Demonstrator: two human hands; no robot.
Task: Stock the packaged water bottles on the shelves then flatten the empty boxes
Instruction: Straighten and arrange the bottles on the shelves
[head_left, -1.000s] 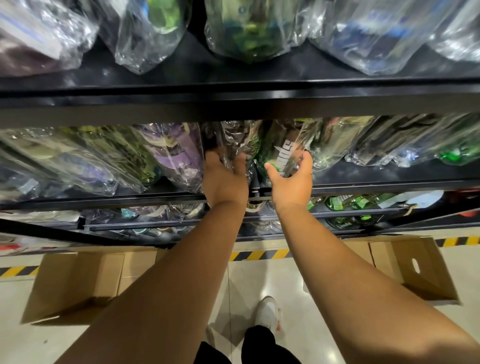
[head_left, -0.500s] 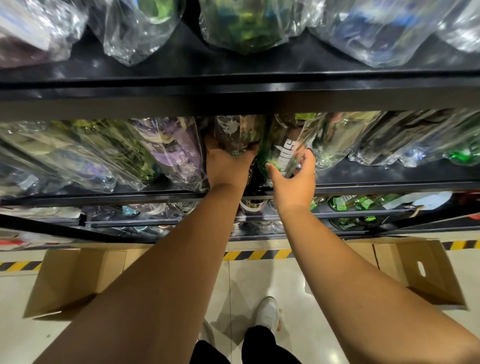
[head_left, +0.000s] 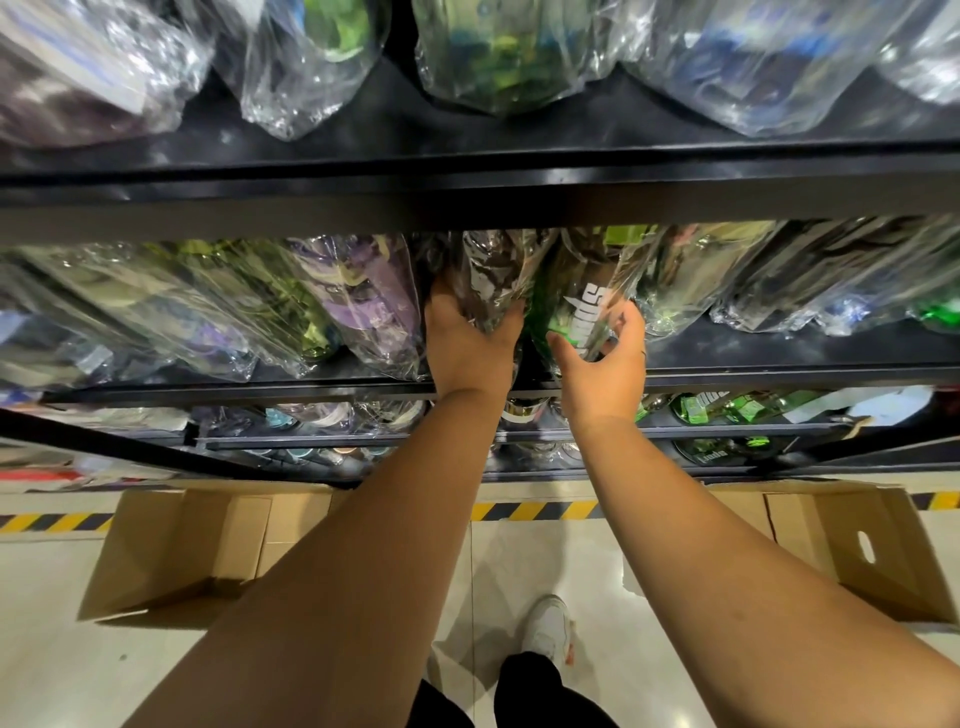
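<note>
We are reaching both bare arms up to the middle shelf (head_left: 779, 371) of a black rack. Our left hand (head_left: 467, 348) is cupping the base of a dark packaged bottle (head_left: 493, 280) in clear plastic wrap — its grip is closing around that bottle, thumb at 3 o'clock and fingers tucked behind at 10 o'clock. Our right hand (head_left: 605, 369) is sitting just beside it at 3 o'clock, its grip half-spread, with thumb and fingertips touching the wrap of a green packaged bottle (head_left: 582, 312) with white lettering; we cannot tell whether it is truly gripping. Both bottles are lying tilted on the middle shelf, touching each other, among a row of wrapped bottles that includes a purple one (head_left: 358, 296) at 9 o'clock of the left hand. More wrapped bottles are lying on the top shelf (head_left: 467, 171) at 12 o'clock. Down on the tiled floor (head_left: 52, 675), two open cardboard boxes are standing — one (head_left: 171, 551) at 8 o'clock, one (head_left: 872, 561) at 4 o'clock — with a white shoe (head_left: 545, 623) between them.
</note>
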